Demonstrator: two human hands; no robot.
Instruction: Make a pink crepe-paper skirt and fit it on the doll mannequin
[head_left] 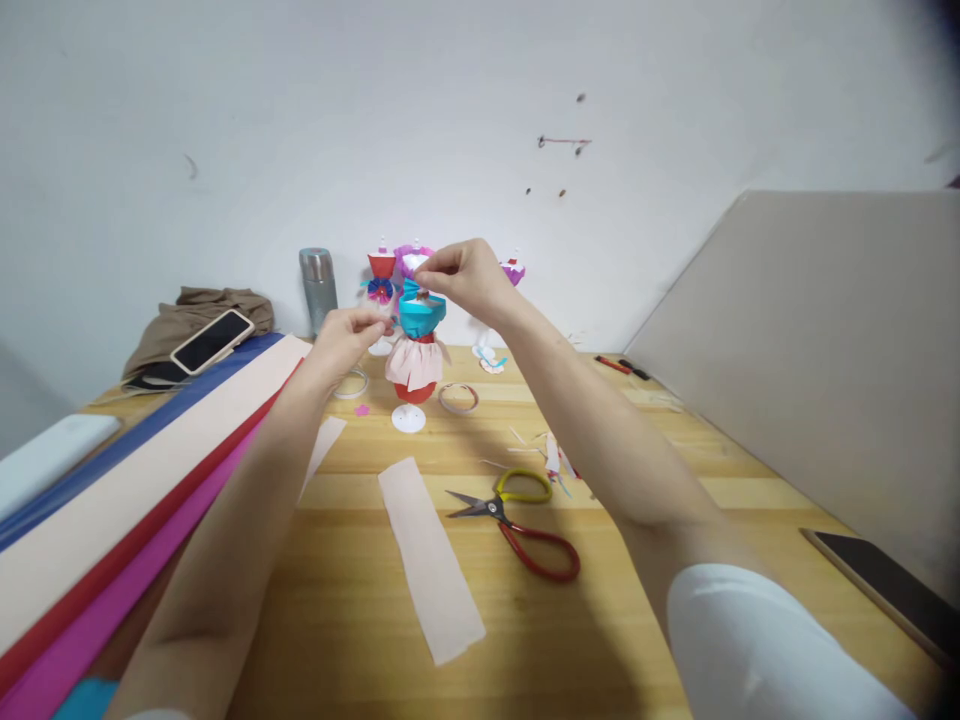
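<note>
A small dress form (414, 388) stands upright on a white round base (409, 419), wearing a red bodice, a gathered pale pink skirt (415, 362) and turquoise crepe paper (422, 318) around its upper part. My right hand (466, 280) reaches over its top, thumb and finger pinched at the upper end of the turquoise paper. My left hand (350, 345) is at the form's left side, fingertips pinched close to the turquoise paper; what they hold is too small to make out. Scissors (493, 508) with yellow and red handles lie open nearer me, beside a pale pink paper strip (431, 560).
Behind stand more dressed forms (382, 268) and a steel flask (319, 290). Tape rolls (458, 398) flank the form. Paper scraps (553, 455) lie right. Rolled coloured paper (150, 470), a phone (212, 342) and brown cloth (169, 330) occupy the left; another phone (892, 590) lies right.
</note>
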